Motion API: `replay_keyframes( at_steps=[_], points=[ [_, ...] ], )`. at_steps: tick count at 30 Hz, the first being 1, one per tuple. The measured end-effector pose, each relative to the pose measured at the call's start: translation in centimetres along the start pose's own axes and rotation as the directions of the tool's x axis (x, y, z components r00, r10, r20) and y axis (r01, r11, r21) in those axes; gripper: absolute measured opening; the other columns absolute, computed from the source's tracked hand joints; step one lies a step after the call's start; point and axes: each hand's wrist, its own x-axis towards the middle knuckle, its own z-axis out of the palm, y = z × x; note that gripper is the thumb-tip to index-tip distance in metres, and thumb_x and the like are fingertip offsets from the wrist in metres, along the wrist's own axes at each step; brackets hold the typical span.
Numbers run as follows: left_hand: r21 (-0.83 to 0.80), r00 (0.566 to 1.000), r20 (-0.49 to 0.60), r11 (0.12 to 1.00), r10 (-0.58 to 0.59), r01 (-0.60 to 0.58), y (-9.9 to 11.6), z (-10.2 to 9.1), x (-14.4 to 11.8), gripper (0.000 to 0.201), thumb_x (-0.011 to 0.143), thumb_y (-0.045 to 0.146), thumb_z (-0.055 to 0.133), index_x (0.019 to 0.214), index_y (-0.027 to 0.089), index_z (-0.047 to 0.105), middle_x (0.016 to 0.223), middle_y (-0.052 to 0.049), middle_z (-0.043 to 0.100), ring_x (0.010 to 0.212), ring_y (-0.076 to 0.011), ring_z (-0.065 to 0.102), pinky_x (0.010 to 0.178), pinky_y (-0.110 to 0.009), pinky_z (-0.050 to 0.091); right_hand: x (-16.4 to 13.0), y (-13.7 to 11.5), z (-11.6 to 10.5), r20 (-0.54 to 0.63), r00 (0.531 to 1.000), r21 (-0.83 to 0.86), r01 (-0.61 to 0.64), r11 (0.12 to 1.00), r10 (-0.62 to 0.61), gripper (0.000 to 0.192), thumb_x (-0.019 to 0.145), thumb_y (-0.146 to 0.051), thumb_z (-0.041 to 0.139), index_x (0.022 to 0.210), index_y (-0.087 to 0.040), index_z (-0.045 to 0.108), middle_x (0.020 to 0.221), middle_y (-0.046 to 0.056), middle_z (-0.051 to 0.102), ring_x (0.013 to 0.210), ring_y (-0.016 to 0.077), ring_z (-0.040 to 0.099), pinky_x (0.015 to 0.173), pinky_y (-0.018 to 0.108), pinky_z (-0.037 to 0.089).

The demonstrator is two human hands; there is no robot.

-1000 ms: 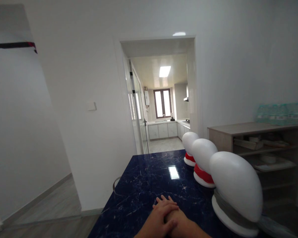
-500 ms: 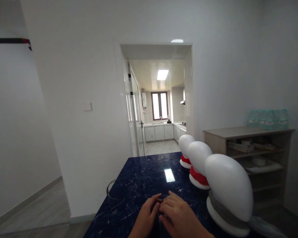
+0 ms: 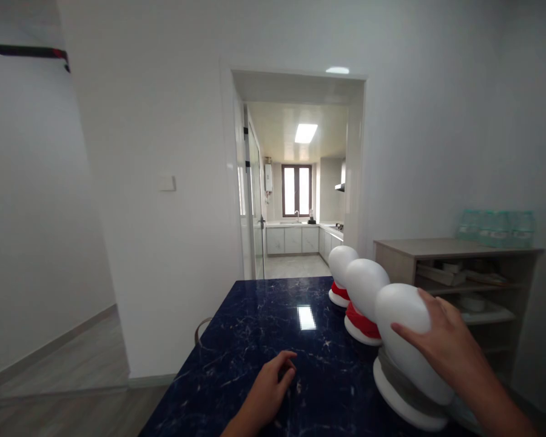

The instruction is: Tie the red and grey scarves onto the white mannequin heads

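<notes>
My left hand (image 3: 275, 381) rests low over the dark blue marbled table (image 3: 255, 315), fingers loosely bent, thumb a little apart, nothing in it. On the right, my right hand (image 3: 446, 334) lies on the nearest white mannequin head (image 3: 403, 315), thumb across its front and fingers over its top and far side. This head is smooth and egg-shaped, with grey cloth (image 3: 398, 376) round its neck and a round white base. Behind it, in a row, stand a second white head (image 3: 366, 282) and a third (image 3: 343, 264), both with red cloth at the neck.
A wooden shelf unit (image 3: 459, 247) stands beyond the heads, with bottled water (image 3: 495, 227) on top and boxes inside. Past the table's far edge, a doorway (image 3: 300, 91) opens to a kitchen. A curved brown strap or chair part (image 3: 199, 331) shows at the table's left edge.
My right hand has left its place beside my left hand and moved right onto the nearest head. The left hand stays near the same spot. The view has shifted slightly.
</notes>
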Motion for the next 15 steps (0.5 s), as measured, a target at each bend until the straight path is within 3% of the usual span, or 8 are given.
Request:
replay_keyframes(
  at_steps=[5,9,12,15],
  points=[
    [-0.016,1.000,0.001,1.000,0.007,-0.007,0.3,0.1,-0.2,0.032,0.101,0.034,0.053,0.129,0.026,0.067,0.103,-0.002,0.074,0.094,-0.0194,0.069,0.090,-0.030,0.050,-0.7,-1.3,-1.5,-0.016,1.000,0.018,0.015,1.000,-0.014,0.090,0.079,-0.075,0.065,0.151,-0.025,0.048,0.143,0.019,0.053,0.127,0.0441,0.059,0.103,0.056,0.051],
    [-0.008,0.999,-0.040,1.000,0.016,-0.016,0.0,0.3,0.1,0.031,0.100,0.033,0.053,0.126,0.026,0.068,0.103,-0.003,0.075,0.096,-0.0209,0.069,0.092,-0.033,0.051,-0.9,-5.6,-3.3,0.006,0.997,0.075,0.072,0.995,-0.073,0.090,0.078,-0.076,0.067,0.152,-0.030,0.046,0.147,0.016,0.052,0.125,0.0425,0.060,0.104,0.056,0.051],
    [0.037,0.975,-0.222,0.999,0.018,-0.010,-0.9,0.1,0.7,0.030,0.097,0.032,0.055,0.123,0.025,0.069,0.108,-0.006,0.073,0.103,-0.0243,0.069,0.098,-0.039,0.052,0.0,-10.0,-3.1,0.051,0.990,0.163,0.118,0.980,-0.128,0.089,0.078,-0.073,0.070,0.152,-0.029,0.045,0.147,0.014,0.052,0.124,0.0396,0.061,0.106,0.055,0.050],
    [0.114,0.896,-0.444,0.993,0.020,0.035,-2.1,-0.5,1.3,0.033,0.095,0.031,0.054,0.125,0.022,0.065,0.117,-0.010,0.069,0.111,-0.0272,0.066,0.104,-0.046,0.051,2.0,-14.7,-1.5,0.055,0.984,0.267,0.152,0.952,-0.172,0.090,0.080,-0.070,0.072,0.154,-0.027,0.044,0.146,0.015,0.051,0.130,0.0387,0.057,0.111,0.055,0.047]
  ],
)
